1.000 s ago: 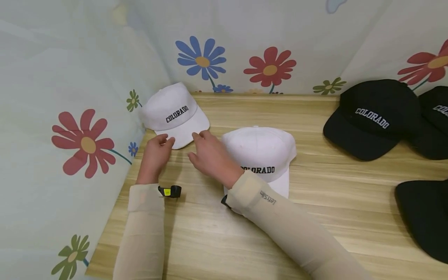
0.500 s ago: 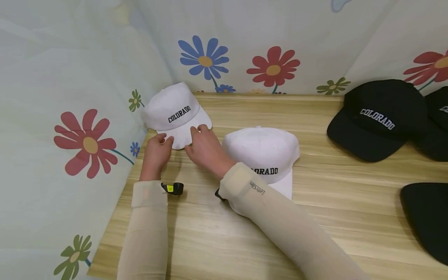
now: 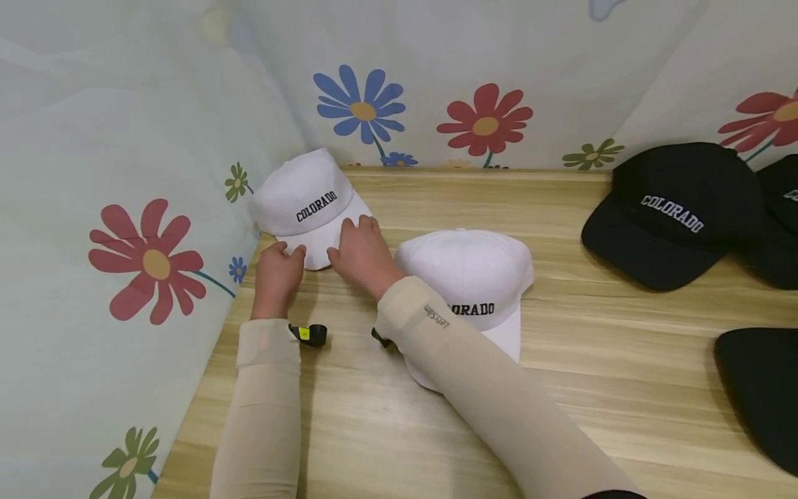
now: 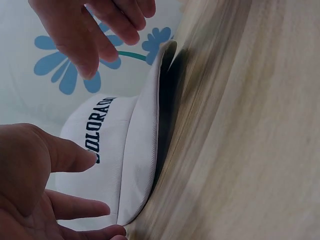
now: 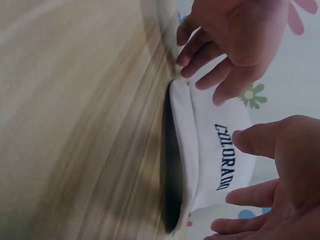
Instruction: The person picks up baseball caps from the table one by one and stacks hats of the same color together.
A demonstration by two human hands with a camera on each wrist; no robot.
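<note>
A white baseball cap with black COLORADO lettering sits in the back left corner, its brim toward me. My left hand is at the brim's left side, thumb and fingers apart. Across from it, my right hand is beside the brim's right side. Both wrist views show relaxed, spread fingers around the cap, none curled round it; whether fingertips touch it I cannot tell. A second white cap lies under my right forearm, which covers part of its lettering and brim.
Black COLORADO caps stand at the right: one whole cap, another cap behind it, and a black brim cut off at the frame edge. A flower-printed sheet borders the wooden table behind and left.
My right hand has moved slightly left and farther forward along the brim. The left hand has hardly shifted, and the caps stay where they were.
</note>
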